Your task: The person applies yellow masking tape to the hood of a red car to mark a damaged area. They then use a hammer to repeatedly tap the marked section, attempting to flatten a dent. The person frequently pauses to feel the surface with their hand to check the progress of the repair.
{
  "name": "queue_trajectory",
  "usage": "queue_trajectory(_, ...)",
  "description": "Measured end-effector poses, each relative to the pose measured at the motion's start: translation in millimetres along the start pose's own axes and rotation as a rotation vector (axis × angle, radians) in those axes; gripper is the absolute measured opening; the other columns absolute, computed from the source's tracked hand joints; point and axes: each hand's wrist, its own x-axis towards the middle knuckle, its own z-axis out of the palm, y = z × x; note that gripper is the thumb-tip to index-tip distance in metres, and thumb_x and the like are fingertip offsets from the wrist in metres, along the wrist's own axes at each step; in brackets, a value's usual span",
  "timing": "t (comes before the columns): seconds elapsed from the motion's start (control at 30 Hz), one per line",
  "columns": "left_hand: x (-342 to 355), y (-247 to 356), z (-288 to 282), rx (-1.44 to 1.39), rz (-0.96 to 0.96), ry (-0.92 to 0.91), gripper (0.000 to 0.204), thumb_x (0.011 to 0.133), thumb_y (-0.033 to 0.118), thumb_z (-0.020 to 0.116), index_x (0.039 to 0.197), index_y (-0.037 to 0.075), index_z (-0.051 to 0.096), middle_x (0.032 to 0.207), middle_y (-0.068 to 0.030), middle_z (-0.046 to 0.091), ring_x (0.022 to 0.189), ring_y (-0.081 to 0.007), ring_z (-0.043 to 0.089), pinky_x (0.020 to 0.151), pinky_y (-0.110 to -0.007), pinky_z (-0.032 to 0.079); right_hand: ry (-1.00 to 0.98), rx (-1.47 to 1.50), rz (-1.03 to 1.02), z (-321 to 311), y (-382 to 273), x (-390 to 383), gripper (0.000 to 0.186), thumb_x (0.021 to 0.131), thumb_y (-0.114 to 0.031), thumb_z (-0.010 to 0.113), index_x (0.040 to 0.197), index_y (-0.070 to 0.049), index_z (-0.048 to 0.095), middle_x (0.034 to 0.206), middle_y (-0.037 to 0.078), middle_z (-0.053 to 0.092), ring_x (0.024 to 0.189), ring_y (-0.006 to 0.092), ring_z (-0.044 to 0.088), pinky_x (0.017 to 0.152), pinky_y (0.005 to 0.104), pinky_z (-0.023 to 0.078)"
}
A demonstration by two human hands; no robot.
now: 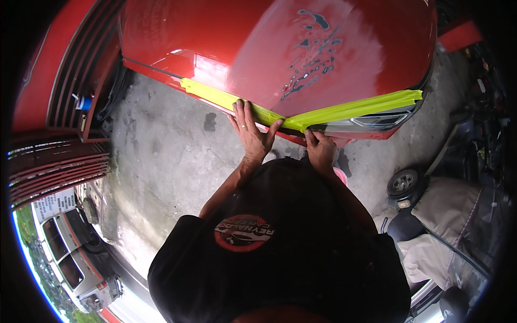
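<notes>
Red hood [161,37], partly dulled, stands over concrete floor [172,140]. Left hand [252,134], thumb apart, touches yellow tape [355,107]; right hand [321,151] too (pinching, I can't tell).

A: Tape?
B: Yellow-green tape [334,112], along the red car panel's [258,59] near edge. Bent, shallow V: lowest point nearest, both ends farther off, left and right.
A: Panel?
B: Glossy left, dull pinkish patch centre-right, dark blotches inside it.
</notes>
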Motion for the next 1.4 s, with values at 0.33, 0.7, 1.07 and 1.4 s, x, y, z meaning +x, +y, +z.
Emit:
queue_trajectory(0.33, 15.9, -1.6, -19.2, 0.029, 0.04, -0.082, 0.129, 0.079, 0.07, 0.075, 0.159, -0.007, 0.01, 0.161, -0.0398, 0.012, 0.152, -0.0554, 0.009, 0.123, -0.064, 0.01, -0.033, 0.008, -0.019, 1.0, 7.2, 1.4, 0.027, 0.095, -0.029, 0.072, 0.096, -0.002, 0.076, 0.079, 0.021, 0.07, 0.074, 0.0384, 0.07, 0.07, 0.0429, 0.053)
queue_trajectory(0.7, -16.9, 7.0, 30.3, 0.094, 0.265, -0.092, 0.134, 0.074, 0.075, 0.073, 0.157, -0.01, 0.011, 0.16, -0.0422, 0.01, 0.15, -0.0595, 0.008, 0.115, -0.077, 0.002, 0.011, -0.005, -0.05, 3.6, 5.2, 0.5, 0.027, 0.096, -0.029, 0.071, 0.093, -0.002, 0.075, 0.078, 0.022, 0.069, 0.072, 0.0406, 0.068, 0.068, 0.0448, 0.053)
queue_trajectory(1.07, -19.6, 21.2, 39.6, 0.176, 0.342, -0.075, 0.113, 0.079, 0.057, 0.079, 0.154, -0.006, 0.022, 0.16, -0.0399, 0.012, 0.15, -0.0591, 0.011, 0.112, -0.081, 0.003, -0.11, -0.026, 0.071, 7.3, 12.5, -4.7, 0.029, 0.102, -0.029, 0.062, 0.101, -0.002, 0.073, 0.081, 0.019, 0.071, 0.072, 0.0321, 0.071, 0.068, 0.0421, 0.054)
queue_trajectory(1.4, -26.2, 13.4, 45.1, 0.18, 0.372, -0.038, 0.096, 0.09, 0.051, 0.065, 0.151, -0.014, 0.028, 0.154, -0.0439, 0.028, 0.145, -0.0604, 0.026, 0.117, -0.071, 0.017, -0.291, 0.349, 0.411, 19.3, 42.4, -5.1, 0.027, 0.105, -0.027, 0.058, 0.098, -0.004, 0.072, 0.068, 0.0, 0.061, 0.052, 0.0091, 0.053, 0.047, 0.0279, 0.043)
